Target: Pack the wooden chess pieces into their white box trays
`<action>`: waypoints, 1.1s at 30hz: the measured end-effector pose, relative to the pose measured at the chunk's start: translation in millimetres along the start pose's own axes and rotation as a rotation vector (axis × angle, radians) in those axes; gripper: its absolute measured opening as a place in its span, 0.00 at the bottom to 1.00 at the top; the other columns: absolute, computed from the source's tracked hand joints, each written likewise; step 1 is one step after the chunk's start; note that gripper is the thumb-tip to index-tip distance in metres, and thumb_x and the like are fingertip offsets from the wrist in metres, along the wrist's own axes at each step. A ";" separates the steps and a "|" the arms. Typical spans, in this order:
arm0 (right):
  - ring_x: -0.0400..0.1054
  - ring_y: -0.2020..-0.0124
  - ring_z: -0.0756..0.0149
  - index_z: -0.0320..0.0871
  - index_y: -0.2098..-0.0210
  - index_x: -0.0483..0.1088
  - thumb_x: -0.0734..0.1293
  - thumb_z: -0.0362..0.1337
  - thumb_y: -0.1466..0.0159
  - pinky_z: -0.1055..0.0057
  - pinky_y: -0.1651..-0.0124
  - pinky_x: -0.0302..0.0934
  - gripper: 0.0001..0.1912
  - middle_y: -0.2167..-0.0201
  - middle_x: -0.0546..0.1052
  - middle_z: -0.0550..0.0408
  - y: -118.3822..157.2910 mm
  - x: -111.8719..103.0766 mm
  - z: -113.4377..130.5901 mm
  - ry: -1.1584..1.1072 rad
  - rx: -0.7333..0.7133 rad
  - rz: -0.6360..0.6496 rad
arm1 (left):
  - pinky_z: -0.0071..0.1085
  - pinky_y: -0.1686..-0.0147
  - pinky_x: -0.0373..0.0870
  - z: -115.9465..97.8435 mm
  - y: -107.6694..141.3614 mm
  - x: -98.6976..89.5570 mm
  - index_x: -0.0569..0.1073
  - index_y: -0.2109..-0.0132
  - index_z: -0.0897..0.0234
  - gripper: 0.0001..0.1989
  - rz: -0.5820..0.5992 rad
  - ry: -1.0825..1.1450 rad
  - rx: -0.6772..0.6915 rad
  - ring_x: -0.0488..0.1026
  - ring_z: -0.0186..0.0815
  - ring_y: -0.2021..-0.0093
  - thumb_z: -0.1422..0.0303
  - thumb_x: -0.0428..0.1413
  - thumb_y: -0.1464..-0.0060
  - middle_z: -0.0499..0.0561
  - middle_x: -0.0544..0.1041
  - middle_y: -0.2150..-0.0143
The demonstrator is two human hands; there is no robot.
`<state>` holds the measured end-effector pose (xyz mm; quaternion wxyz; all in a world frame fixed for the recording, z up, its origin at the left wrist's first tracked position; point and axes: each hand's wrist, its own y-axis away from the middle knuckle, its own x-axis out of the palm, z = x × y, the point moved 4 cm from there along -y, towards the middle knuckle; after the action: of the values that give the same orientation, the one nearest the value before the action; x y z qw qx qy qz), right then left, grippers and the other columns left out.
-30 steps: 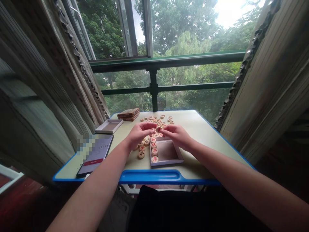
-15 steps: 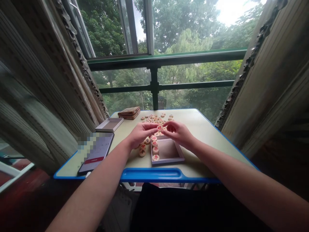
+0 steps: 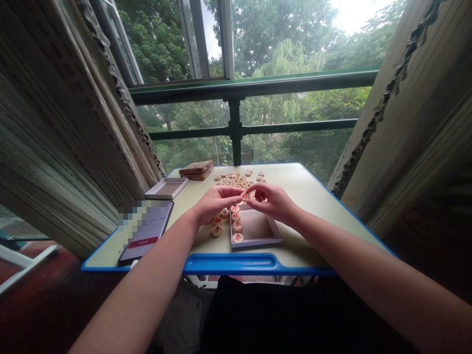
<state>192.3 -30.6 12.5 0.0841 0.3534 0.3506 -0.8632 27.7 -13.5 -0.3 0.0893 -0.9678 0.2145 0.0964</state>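
Between the fingertips of my left hand [image 3: 218, 202] and my right hand [image 3: 272, 200] is a round wooden piece with a red character [image 3: 245, 196]; both hands pinch it. Below them stands an open shallow box [image 3: 258, 243], with several red-marked pieces [image 3: 237, 226] in a column along its left side. Just left of the box, a few more pieces [image 3: 217, 230] lie on the table, partly behind my left hand. Behind my hands, many pieces [image 3: 232, 178] are scattered, some hidden by my fingers.
The pale table [image 3: 317, 246] has a blue edge and a blue tray groove [image 3: 230, 264] in front. At the left lie a phone [image 3: 149, 233], a shallow box lid [image 3: 166, 189] and a stacked brown folded board [image 3: 196, 170]. Curtains flank the window.
The view has shifted slightly. The held piece is now tilted and more covered by the fingers of my right hand, which have closed in around it. The box and loose pieces stay as they were.
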 end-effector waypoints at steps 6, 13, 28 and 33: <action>0.61 0.73 0.69 0.42 0.68 0.72 0.68 0.37 0.46 0.72 0.67 0.55 0.06 0.78 0.71 0.58 -0.8 2.1 -4.4 0.180 0.001 0.165 | 0.29 0.69 0.66 8.0 -5.9 -17.2 0.77 0.63 0.69 0.16 -0.320 -0.221 0.072 0.71 0.34 0.69 0.61 0.57 0.53 0.55 0.78 0.67; 0.60 0.74 0.68 0.43 0.71 0.74 0.69 0.41 0.47 0.67 0.62 0.55 0.08 0.78 0.73 0.56 2.6 12.4 -8.2 0.263 -0.098 0.356 | 0.29 0.67 0.65 9.4 -7.6 -20.4 0.77 0.66 0.65 0.12 -0.429 -0.728 0.187 0.70 0.34 0.70 0.64 0.52 0.49 0.51 0.78 0.69; 0.65 0.67 0.62 0.42 0.70 0.74 0.66 0.41 0.45 0.70 0.67 0.57 0.09 0.75 0.75 0.53 -7.6 -9.5 -31.6 0.241 0.237 0.146 | 0.34 0.50 0.63 32.7 -15.9 -29.2 0.76 0.56 0.65 0.15 -0.407 -0.942 -0.007 0.70 0.44 0.51 0.69 0.49 0.48 0.57 0.76 0.53; 0.66 0.75 0.66 0.39 0.72 0.73 0.65 0.42 0.45 0.73 0.75 0.53 0.12 0.77 0.75 0.52 -3.5 -26.6 -88.2 0.266 0.682 0.041 | 0.30 0.61 0.66 41.0 -17.8 -30.2 0.76 0.57 0.64 0.15 -0.380 -0.782 -0.122 0.73 0.39 0.61 0.67 0.49 0.48 0.54 0.78 0.60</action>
<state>259.1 27.9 -12.3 -0.0678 0.4773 0.0434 -0.8751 2.4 23.1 -30.7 0.1227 -0.8843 -0.0232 0.4500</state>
